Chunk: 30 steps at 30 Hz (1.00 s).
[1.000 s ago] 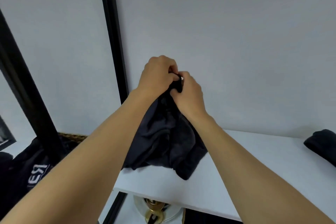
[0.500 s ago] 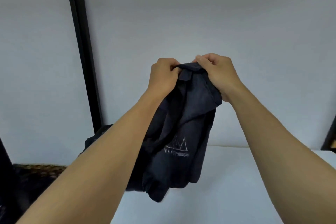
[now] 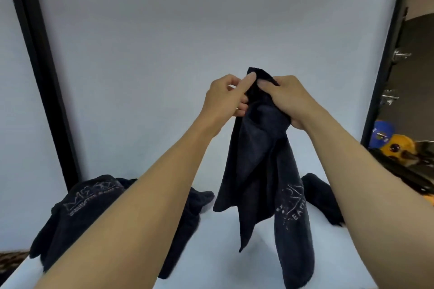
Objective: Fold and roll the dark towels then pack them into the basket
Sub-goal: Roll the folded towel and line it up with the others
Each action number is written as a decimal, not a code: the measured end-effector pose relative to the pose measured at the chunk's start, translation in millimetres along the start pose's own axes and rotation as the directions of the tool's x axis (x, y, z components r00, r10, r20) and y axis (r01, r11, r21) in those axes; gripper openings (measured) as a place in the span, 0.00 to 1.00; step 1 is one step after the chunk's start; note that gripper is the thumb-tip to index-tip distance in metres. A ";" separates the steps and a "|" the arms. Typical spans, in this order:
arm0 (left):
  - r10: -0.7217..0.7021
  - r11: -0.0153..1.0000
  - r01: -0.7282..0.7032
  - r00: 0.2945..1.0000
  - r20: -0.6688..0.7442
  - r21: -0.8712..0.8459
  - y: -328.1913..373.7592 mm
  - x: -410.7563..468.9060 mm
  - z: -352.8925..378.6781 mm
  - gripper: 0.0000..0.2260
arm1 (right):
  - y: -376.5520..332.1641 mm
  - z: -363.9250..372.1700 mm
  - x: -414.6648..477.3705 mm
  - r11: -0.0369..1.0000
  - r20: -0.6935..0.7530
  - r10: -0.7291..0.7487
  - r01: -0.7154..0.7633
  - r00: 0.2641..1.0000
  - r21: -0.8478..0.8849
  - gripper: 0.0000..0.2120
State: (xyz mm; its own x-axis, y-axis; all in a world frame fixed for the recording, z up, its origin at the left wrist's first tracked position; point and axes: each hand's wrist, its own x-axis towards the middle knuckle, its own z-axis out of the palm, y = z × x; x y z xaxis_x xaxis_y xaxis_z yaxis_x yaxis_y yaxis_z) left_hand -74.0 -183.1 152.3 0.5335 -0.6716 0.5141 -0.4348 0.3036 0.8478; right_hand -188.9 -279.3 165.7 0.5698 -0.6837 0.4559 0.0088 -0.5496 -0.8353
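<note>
A dark towel (image 3: 265,171) with pale printed lettering hangs in the air above the white table (image 3: 225,241). My right hand (image 3: 286,101) grips its bunched top edge. My left hand (image 3: 225,96) pinches the same top edge right beside it, forefinger stretched along the cloth. A heap of more dark towels (image 3: 94,213) lies on the table at the left, partly behind my left forearm. Another dark towel (image 3: 321,197) lies at the right behind my right forearm. A sliver of the woven basket (image 3: 11,260) shows at the lower left edge.
A white wall stands close behind the table, with a black post (image 3: 40,73) at the left and another (image 3: 385,54) at the right. A yellow and blue plush toy (image 3: 394,143) sits on a dark shelf at the far right.
The view has swung right and down, so the table and both other towel heaps show. The held towel now hangs longer and narrower, with my hands close together at its top.
</note>
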 end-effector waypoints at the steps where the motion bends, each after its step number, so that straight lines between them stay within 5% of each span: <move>1: -0.028 0.999 0.030 0.998 0.053 -0.027 -2.3 -3.6 5.9 0.18 | 0.5 0.1 -0.9 1.000 -0.017 -0.006 0.005 1.000 -0.010 0.15; 7: -0.118 0.992 0.122 0.981 0.154 -0.018 -21.6 -12.4 12.1 0.14 | 6.3 -7.7 -3.3 0.999 -0.083 -0.011 0.006 0.997 -0.053 0.19; 11: -0.072 0.997 0.065 0.986 0.153 0.050 -22.7 -12.7 13.5 0.16 | 5.6 -12.6 -5.1 0.995 -0.027 -0.039 0.036 0.999 -0.098 0.18; 19: 0.027 0.997 -0.016 0.987 -0.155 0.071 -25.6 18.3 4.5 0.09 | 20.2 -17.8 -8.8 0.998 0.252 0.060 -0.057 0.966 -0.016 0.12; 24: 0.009 1.000 -0.003 0.944 -0.330 0.019 -29.6 38.1 -28.2 0.09 | 64.6 -21.9 -25.8 0.961 0.482 0.276 -0.236 0.832 -0.143 0.13; 30: 0.031 0.989 0.033 0.906 -0.423 0.144 -41.3 40.4 -88.5 0.09 | 100.1 -47.2 -24.8 0.945 0.238 0.313 -0.276 0.920 -0.174 0.05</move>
State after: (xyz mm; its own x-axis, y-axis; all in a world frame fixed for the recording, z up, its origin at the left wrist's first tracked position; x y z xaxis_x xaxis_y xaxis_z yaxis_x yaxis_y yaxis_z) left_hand 29.7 -162.9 149.6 0.7767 -0.3130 0.5466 -0.5163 0.1807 0.8371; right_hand -241.0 -340.0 85.3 0.7225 -0.6862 0.0849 -0.2920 -0.4141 -0.8621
